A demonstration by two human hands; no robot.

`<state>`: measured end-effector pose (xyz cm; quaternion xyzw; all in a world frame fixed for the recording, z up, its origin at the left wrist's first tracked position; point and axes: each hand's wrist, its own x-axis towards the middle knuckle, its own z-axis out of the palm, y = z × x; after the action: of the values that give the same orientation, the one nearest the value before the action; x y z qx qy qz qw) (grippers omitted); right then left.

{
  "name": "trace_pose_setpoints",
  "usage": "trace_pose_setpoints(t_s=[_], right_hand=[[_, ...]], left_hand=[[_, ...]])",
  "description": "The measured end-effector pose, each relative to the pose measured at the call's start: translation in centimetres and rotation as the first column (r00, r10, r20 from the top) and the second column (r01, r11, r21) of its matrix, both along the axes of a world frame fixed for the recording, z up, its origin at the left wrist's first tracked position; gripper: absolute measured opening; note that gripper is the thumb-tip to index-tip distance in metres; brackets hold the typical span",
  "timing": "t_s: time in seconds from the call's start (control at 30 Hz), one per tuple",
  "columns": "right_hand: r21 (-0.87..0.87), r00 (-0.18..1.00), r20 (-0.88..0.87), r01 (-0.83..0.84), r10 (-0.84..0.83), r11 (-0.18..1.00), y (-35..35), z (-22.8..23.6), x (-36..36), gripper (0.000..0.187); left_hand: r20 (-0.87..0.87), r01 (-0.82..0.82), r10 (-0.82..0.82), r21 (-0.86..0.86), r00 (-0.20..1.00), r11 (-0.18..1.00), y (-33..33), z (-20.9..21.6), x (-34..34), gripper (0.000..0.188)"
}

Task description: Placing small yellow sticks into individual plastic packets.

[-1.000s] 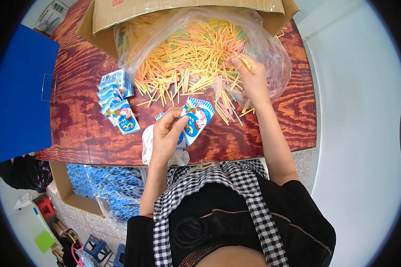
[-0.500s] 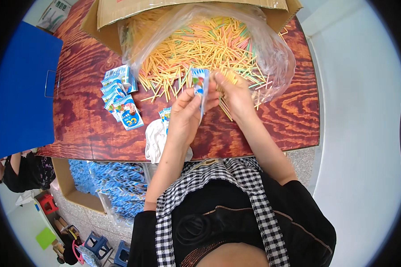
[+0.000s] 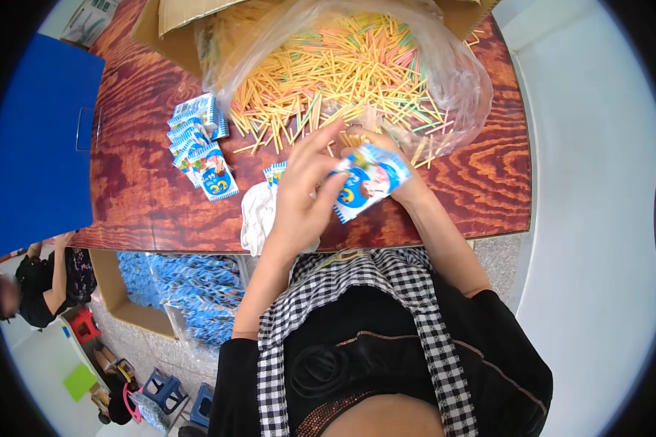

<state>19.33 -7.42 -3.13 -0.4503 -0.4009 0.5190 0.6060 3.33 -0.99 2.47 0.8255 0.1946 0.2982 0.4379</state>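
Observation:
In front of my chest, my left hand (image 3: 302,193) has its thumb and bent fingers at the left edge of a small blue-and-white printed packet (image 3: 372,186); its index finger stretches away. The packet is tilted and slightly blurred, and covers part of my right hand (image 3: 401,164). Short yellow sticks (image 3: 353,138) show at the fingers of that hand, which are partly hidden. Beyond both hands lies a big heap of thin yellow, pink and green sticks (image 3: 321,69), spilling from a clear plastic bag (image 3: 459,95).
Several like packets (image 3: 215,171) overlap at left on the red-brown table (image 3: 142,211). A white cloth (image 3: 259,218) lies by my left wrist. A cardboard box (image 3: 171,40) stands behind the heap. Below the table edge is a box of blue packets (image 3: 197,284). Another person (image 3: 40,284) is at far left.
The packet has turned from upright and edge-on to tilted, its printed face showing, and has shifted right and nearer me. My left index finger has straightened; my right hand has moved behind the packet.

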Motion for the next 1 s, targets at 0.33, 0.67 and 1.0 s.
trace_pose_setpoints(t_s=[0.33,0.67,1.0], right_hand=[[0.003,0.964,0.264,-0.039,0.037,0.999,-0.8,-2.7,-0.2,0.022],[0.054,0.975,0.222,0.011,-0.023,0.998,-0.5,-2.3,-0.6,0.018],[0.157,0.961,-0.222,0.205,-0.167,0.966,1.1,2.7,-0.1,0.018]], left_hand=[[-0.126,0.22,-0.197,0.206,0.972,0.954,-1.2,-0.8,0.4,0.013],[-0.015,0.198,-0.197,0.039,0.98,0.979,-1.8,-1.6,-0.6,0.006],[0.427,0.611,0.506,-0.74,0.75,-0.281,-2.9,-2.9,0.4,0.035]])
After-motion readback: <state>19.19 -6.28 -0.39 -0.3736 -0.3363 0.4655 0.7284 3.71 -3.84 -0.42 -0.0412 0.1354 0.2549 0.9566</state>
